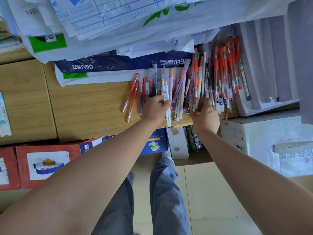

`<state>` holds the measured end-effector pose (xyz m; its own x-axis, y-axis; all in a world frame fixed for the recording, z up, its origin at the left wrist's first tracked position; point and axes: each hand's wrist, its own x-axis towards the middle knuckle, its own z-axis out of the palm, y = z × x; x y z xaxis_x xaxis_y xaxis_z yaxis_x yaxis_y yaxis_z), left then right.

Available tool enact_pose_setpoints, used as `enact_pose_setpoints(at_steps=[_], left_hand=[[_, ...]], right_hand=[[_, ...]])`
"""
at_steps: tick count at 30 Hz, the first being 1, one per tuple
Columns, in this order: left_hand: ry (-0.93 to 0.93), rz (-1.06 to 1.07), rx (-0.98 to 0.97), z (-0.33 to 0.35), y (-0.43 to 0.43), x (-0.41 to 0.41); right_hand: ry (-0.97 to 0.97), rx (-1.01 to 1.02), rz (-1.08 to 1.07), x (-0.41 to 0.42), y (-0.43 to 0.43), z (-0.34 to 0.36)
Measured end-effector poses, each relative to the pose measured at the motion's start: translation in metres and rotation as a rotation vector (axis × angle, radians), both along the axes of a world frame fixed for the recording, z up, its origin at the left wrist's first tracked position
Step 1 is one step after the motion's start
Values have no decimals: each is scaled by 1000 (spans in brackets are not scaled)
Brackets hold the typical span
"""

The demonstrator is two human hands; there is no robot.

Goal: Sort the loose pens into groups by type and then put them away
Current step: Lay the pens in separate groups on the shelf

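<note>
**A:** What is your left hand doing?

**B:** My left hand (155, 107) is curled into a loose fist around two white pens (166, 100). The fingers are closed on them about midway along the barrels, so one end sticks out toward the papers at the back and the other end pokes past the near edge of the wooden tabletop (88, 106).

**A:** And the right?

**B:** My right hand (205, 116) is down on the tabletop at the near end of the mixed pile of pens (194, 85). The fingers are bent and spread among the barrels, touching several. I cannot tell whether they are pinching any one pen.

**A:** How do the pens look?

**B:** The white ones I hold are slim, with small printed labels and a blue cap on one far end. Left of my left hand lie two red pens (131, 95) with clear barrels, apart from the rest. In the middle are purple, clear and white ones, loosely fanned. To the right is a thick bunch of red-capped pens (225, 70), partly resting on a stack of white paper reams (264, 65).

**A:** Which way do they point?

**B:** Nearly all run lengthwise away from me, near edge to back. The two red pens on the left tilt, their near tips swung leftward. A purple one in the middle leans the same way.
</note>
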<state>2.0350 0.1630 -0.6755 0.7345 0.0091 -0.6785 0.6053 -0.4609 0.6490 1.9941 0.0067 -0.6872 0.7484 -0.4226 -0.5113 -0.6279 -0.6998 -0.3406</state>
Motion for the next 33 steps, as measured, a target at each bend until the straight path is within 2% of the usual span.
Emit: enact_pose_setpoints(at_steps=[6, 15, 21, 33], left_hand=[[19, -2, -2, -6, 8, 1], [7, -26, -6, -3, 9, 5], [25, -44, 14, -5, 12, 7], [44, -64, -3, 3, 3, 10]], right_hand=[[-45, 84, 86, 4, -1, -9], [-158, 109, -6, 12, -7, -4], [-192, 219, 70, 12, -7, 2], [-136, 352, -104, 27, -5, 2]])
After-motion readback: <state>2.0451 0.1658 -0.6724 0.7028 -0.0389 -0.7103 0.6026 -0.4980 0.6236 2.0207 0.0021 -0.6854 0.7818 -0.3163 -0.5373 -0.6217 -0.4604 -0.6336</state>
